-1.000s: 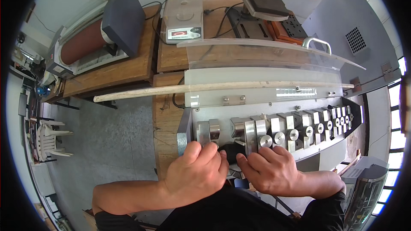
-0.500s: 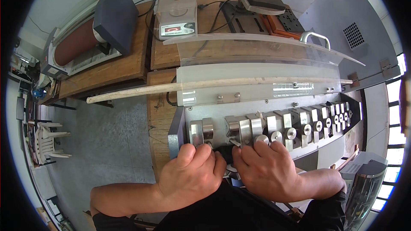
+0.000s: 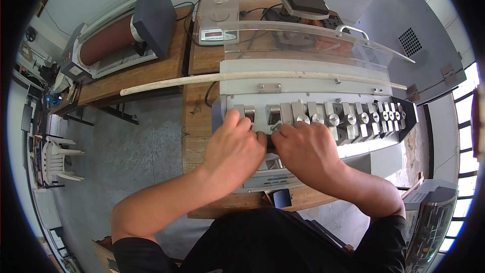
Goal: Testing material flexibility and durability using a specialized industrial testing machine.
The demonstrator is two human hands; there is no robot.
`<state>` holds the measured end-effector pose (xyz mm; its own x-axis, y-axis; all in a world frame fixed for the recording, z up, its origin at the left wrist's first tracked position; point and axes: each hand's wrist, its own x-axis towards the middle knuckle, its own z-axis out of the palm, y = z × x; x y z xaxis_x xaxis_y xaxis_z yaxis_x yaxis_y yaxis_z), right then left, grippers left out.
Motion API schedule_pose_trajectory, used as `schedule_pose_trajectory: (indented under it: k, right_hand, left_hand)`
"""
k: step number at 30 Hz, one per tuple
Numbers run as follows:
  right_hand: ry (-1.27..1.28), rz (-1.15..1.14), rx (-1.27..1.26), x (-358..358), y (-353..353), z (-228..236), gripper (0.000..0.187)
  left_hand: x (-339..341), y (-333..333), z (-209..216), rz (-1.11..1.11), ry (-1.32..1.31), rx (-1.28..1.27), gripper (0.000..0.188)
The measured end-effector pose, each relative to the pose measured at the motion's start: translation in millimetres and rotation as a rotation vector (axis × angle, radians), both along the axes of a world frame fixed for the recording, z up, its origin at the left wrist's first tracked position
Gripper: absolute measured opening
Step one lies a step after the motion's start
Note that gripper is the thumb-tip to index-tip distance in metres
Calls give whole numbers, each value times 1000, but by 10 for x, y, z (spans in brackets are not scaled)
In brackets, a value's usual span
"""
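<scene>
Both of my hands are closed at the near left end of a long metal machine (image 3: pixel 348 144) with a row of clamps. My left hand (image 3: pixel 235 144) is curled just in front of the leftmost metal clamp (image 3: pixel 249 111), its thumb toward the right hand. My right hand (image 3: pixel 305 149) is bunched below the second clamp (image 3: pixel 274 114). Between the two hands shows a small piece of black flexible material (image 3: pixel 271 145), pinched from both sides; most of it is hidden by my fingers. Several more clamps with round knobs (image 3: pixel 334 119) run off to the right.
A raised clear plastic cover (image 3: pixel 313 35) stands behind the clamps, with a long wooden stick (image 3: pixel 172 84) lying across. Behind are an electronic balance (image 3: pixel 217 35) and a drill press (image 3: pixel 303 2). A machine with a brown roller (image 3: pixel 108 43) sits left; a white chair (image 3: pixel 58 156) stands on the floor.
My view has shifted, so the machine's front panel and the table's near edge now show below my hands. Both hands stay closed together on the black piece by the left clamps.
</scene>
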<state>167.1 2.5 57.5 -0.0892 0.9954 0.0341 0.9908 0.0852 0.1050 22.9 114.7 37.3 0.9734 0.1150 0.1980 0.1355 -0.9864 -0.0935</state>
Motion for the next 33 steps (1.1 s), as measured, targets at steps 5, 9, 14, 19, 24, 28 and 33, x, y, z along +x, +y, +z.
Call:
schedule_pose_trajectory:
  k: [5, 9, 14, 19, 24, 28, 33]
  right_hand:
    - [6, -67, -212, -22, 88, 75, 19]
    - [-58, -131, -270, -91, 196, 159, 22]
    - [-70, -120, -130, -65, 229, 87, 25]
    - [-109, -168, -152, -111, 230, 58, 28]
    - [-81, -154, -176, -129, 199, 89, 30]
    - [-66, -149, -189, -116, 183, 103, 30]
    - [-35, -207, -158, -102, 132, 87, 30]
  left_hand:
    - [6, 44, 43, 29, 43, -62, 17]
    - [34, 72, 116, 75, 68, -89, 16]
    - [69, 186, 161, 26, 115, -90, 19]
    - [7, 142, 359, 116, 279, -167, 32]
    - [-28, 64, 187, 70, 130, -46, 22]
    - [27, 68, 116, 77, 72, 22, 21]
    - [76, 28, 175, 94, 155, 62, 19]
